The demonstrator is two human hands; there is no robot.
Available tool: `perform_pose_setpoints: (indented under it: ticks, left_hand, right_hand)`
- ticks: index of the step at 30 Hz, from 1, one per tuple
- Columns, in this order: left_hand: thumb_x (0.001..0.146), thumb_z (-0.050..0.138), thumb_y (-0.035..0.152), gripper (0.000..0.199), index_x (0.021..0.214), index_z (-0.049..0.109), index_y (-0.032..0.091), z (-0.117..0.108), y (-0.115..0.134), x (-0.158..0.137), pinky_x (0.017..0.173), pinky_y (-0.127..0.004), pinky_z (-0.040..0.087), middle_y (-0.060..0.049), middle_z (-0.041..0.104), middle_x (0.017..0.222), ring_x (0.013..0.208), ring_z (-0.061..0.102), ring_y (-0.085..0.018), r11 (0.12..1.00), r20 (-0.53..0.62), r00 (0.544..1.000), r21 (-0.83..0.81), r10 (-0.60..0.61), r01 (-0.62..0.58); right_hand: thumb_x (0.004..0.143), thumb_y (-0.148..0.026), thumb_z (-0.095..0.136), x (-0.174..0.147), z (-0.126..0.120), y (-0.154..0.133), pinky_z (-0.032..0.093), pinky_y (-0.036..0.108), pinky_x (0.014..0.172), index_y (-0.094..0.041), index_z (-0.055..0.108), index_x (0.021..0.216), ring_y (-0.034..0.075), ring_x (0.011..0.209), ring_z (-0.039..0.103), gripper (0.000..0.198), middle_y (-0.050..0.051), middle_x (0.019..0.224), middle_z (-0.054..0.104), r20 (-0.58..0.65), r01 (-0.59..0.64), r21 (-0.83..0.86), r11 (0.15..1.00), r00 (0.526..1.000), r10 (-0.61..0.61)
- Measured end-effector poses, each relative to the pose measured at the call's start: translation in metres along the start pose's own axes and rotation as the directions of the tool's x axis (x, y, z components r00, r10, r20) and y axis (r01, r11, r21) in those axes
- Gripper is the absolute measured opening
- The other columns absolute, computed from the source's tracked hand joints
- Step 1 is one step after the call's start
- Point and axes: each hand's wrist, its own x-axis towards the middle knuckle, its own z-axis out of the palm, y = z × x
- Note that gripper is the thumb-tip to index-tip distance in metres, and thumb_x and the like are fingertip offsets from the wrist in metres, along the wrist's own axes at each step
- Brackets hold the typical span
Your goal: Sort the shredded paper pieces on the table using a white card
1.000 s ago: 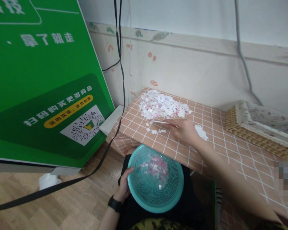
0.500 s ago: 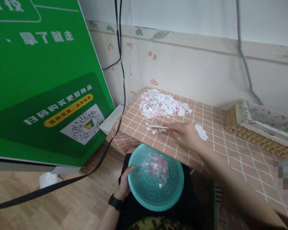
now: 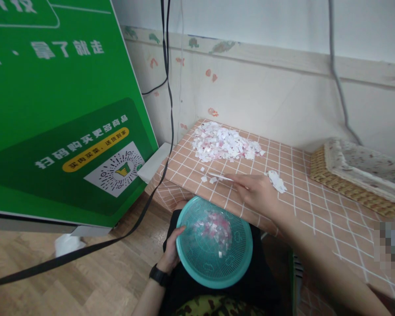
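My left hand (image 3: 173, 245), wearing a dark wristband, grips the left rim of a round teal plastic basket (image 3: 213, 274) below the table edge. Small white and pink paper pieces (image 3: 217, 230) lie in the basket, apparently with some clear film. Over the table, my right hand (image 3: 255, 193) is closed on a thin white stick-like tool (image 3: 222, 177), whose exact kind I cannot make out. Its tip is among a few loose white paper squares (image 3: 204, 179). Behind it is a large heap of white and pink paper pieces (image 3: 222, 142); a smaller white pile (image 3: 277, 181) lies beyond my right wrist.
A checked brown cloth covers the table (image 3: 292, 166) against the wall. At the right stands a lined wicker basket (image 3: 358, 180). A green panel (image 3: 85, 87) fills the left side, and a black strap (image 3: 145, 210) hangs across the view.
My right hand has shifted slightly down and right with the white tool, and the loose paper squares near its tip are arranged differently. My left hand still holds the teal basket.
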Motion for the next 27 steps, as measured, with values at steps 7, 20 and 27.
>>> perform_pose_setpoints:
  ticks: [7,20,27]
  left_hand:
    - [0.068,0.067,0.029,0.02,0.073,0.072,0.011,0.003,0.002,-0.002,0.065,-0.032,0.048,-0.006,0.072,0.066,0.057,0.063,-0.019,0.999,-0.032,0.999,0.028,0.019,-0.018]
    - [0.066,0.068,0.029,0.018,0.072,0.071,0.012,0.003,0.001,-0.003,0.065,-0.032,0.049,-0.005,0.071,0.066,0.056,0.063,-0.018,0.999,-0.069,0.998,0.035,0.002,0.0]
    - [0.066,0.069,0.029,0.021,0.077,0.071,0.011,0.0,0.0,-0.001,0.068,-0.031,0.05,-0.006,0.072,0.071,0.062,0.064,-0.018,0.999,-0.056,0.998,0.042,0.023,-0.021]
  right_hand:
    - [0.088,-0.017,0.043,-0.009,0.042,-0.063,0.052,0.036,0.083,-0.016,0.055,0.121,0.023,0.108,0.057,0.035,0.01,0.121,0.06,0.126,0.276,-0.218,0.936,0.959,-0.253]
    - [0.086,-0.014,0.044,-0.045,0.048,-0.043,0.051,0.039,0.08,-0.015,0.049,0.128,0.028,0.109,0.057,0.043,0.013,0.126,0.056,0.041,-0.02,-0.432,0.902,0.998,0.042]
    - [0.082,-0.008,0.046,-0.073,0.019,-0.004,0.049,0.036,0.083,-0.02,0.049,0.129,0.024,0.101,0.061,0.049,0.008,0.118,0.062,-0.174,-0.275,-0.423,0.863,0.96,0.221]
